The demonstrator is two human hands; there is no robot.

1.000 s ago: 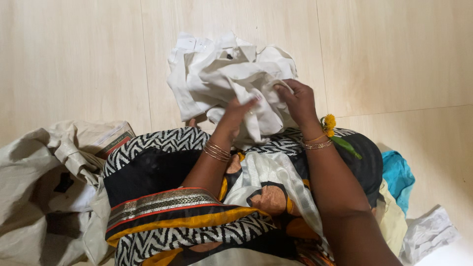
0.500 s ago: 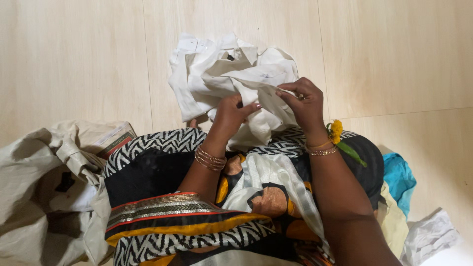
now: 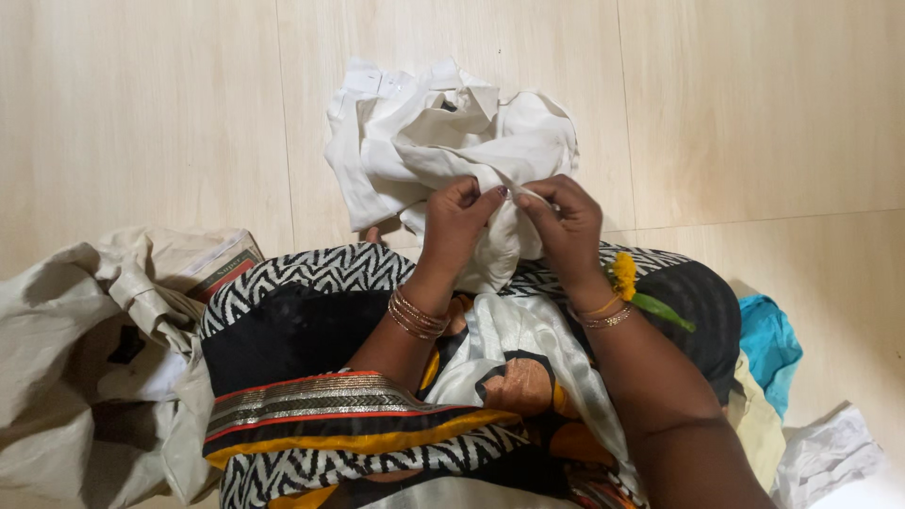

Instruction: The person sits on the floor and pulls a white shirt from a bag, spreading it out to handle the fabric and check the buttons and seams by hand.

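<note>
head view has my left hand (image 3: 455, 209) and right hand (image 3: 564, 219) both pinched on one edge of the crumpled white shirt (image 3: 424, 141) on the floor (image 3: 141, 113) ahead of my knees, so i judge i'm locating a hem, and spreading it flat calls for drawing the hands apart.

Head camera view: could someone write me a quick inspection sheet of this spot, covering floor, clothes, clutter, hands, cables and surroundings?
Surface: pale tiled floor.
Job's things: crumpled white garment on the floor.
Clutter: beige cloth bag at left; teal cloth and white plastic bag at right.
Grippers: left hand and right hand both pinch a fold of the garment.
Cables: nothing seen.
Surroundings: patterned sari over the lap; yellow flower by the right wrist.
</note>
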